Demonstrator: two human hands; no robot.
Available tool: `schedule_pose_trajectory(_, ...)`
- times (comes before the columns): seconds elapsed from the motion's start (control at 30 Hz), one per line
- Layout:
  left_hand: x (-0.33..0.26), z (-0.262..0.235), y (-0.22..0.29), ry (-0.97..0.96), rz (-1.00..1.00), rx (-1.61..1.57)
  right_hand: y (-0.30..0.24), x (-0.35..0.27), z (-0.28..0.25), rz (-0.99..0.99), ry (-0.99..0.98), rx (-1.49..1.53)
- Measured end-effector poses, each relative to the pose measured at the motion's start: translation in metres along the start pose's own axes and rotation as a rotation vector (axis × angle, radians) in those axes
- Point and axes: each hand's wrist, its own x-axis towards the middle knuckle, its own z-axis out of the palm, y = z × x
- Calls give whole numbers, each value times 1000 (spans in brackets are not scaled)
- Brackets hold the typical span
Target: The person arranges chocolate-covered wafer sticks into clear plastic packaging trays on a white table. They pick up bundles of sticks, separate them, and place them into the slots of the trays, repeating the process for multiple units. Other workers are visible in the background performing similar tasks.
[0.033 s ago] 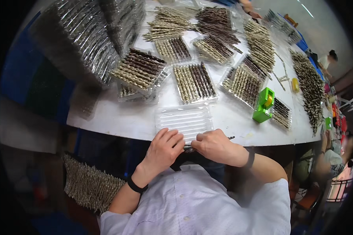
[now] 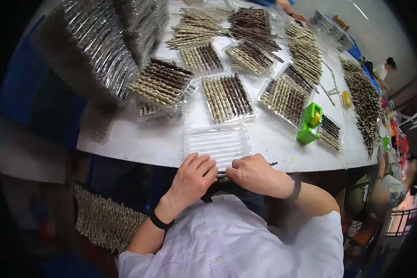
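Note:
My left hand (image 2: 192, 178) and my right hand (image 2: 252, 173) meet at the near edge of the white table (image 2: 139, 143), close to my chest. Both are closed on a thin dark drill bit (image 2: 223, 175) held between them; its tip shows past my right hand. Just beyond my fingers lies an empty clear plastic tray (image 2: 217, 139) with ribbed slots. Both wrists wear a dark band.
Filled trays of gold and dark drill bits (image 2: 228, 96) cover the table's middle and far side. Stacked clear trays (image 2: 102, 41) rise at the left. A green tape dispenser (image 2: 310, 123) stands right of the empty tray. Another person (image 2: 394, 183) sits at the right. Loose bits (image 2: 104, 222) are heaped below left.

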Motion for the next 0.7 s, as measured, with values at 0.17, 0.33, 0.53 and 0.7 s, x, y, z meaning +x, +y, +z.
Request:
schedule_pose_trajectory(0.17,23,24,16,-23,136,-9,11,-43,-24,171,-114,-11)
schedule_pose_trajectory(0.33,56,53,22,-18,193,15,20,-66,-65,271,-132,-56)
schedule_pose_trajectory(0.53,53,53,5,-11,224,-37,42,6,-216,255,-138,-217)
schedule_pose_trajectory(0.7,45,45,-8,11,223,-128,113,191,-296,16,109,-432)
